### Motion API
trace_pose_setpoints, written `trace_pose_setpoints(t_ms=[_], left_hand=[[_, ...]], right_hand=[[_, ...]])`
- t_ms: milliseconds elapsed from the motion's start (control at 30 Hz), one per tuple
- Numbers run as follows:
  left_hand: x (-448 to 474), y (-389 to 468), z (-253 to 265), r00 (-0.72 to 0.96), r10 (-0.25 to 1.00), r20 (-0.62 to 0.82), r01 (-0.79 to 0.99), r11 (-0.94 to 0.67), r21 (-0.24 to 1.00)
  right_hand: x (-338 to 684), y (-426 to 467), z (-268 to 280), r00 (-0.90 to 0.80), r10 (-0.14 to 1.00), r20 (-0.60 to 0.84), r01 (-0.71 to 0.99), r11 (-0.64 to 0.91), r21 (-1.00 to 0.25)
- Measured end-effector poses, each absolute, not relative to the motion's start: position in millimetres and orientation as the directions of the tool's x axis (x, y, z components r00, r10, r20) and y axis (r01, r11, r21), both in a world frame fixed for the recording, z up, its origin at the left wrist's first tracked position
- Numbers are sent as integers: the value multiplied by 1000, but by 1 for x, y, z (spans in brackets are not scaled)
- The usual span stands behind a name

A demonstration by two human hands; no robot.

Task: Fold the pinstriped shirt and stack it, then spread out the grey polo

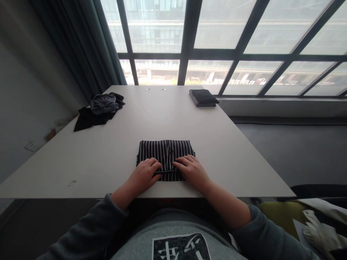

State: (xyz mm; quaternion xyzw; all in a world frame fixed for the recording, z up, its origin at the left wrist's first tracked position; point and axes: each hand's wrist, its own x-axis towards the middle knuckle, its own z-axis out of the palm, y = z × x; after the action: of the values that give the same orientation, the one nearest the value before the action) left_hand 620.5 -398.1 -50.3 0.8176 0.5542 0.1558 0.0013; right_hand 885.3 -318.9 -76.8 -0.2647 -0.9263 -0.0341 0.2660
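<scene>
Cloth bundle [166,150] striped black and white, pressed under two hands just inside the near edge of a white table [154,119]

Near the middle of the front edge, with only a narrow strip of tabletop before the drop. Broad white surface to either side of the stripes and beyond, back toward the window [157,25]. Close to the left edge, a crumpled clothes heap [104,104]; at the far right corner, near the edge, a folded stack [204,97].

Left hand [143,173] palm down on the left part of the bundle, fingers half bent, thumb toward the front fold; right hand [192,171] likewise on the right part, fingers a little spread. Fingertips on the fabric; pinching or merely resting, hard to tell.

Flat, roughly rectangular folds, thin white lines running front to back, a pale line crossing near the front. Soft, rumpled black and gray-blue fabric in the heap; neat black over gray in the stack. Smooth, pale tabletop, with a dark smudge [72,183] at front left.

Bundle's front corners hidden by the hands; separate pieces in the heap hard to make out; sweatshirt print [181,249] cut off below; olive chair [282,213] partly covered by pale items, blurred
</scene>
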Motion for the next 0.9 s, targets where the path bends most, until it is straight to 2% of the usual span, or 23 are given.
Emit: trace_pose_setpoints(t_ms=[100, 333, 500, 633, 767, 900], left_hand=[[614, -393, -42, 364, 899, 242, 895, -410, 177], [607, -398, -20, 402, 826, 395, 872, -476, 109], [608, -417, -36, 501, 826, 258, 843, -533, 70], [605, -425, -49, 465, 864, 191, 864, -490, 112], [606, -424, -36, 455, 879, 143, 866, -474, 158], [629, -408, -21, 383, 898, 214, 903, -414, 119]], right_hand=[[885, -315, -74, -701, 488, 520, 546, 836, -49], [889, -323, -58, -663, 416, 622, 497, 866, -49], [902, -342, -69, -754, 406, 516, 413, 904, -109], [913, -347, -78, -757, 456, 469, 390, 890, -236], [914, -347, -66, -780, 457, 427, 383, 889, -252], [889, -344, -49, -706, 536, 462, 480, 843, -245]])
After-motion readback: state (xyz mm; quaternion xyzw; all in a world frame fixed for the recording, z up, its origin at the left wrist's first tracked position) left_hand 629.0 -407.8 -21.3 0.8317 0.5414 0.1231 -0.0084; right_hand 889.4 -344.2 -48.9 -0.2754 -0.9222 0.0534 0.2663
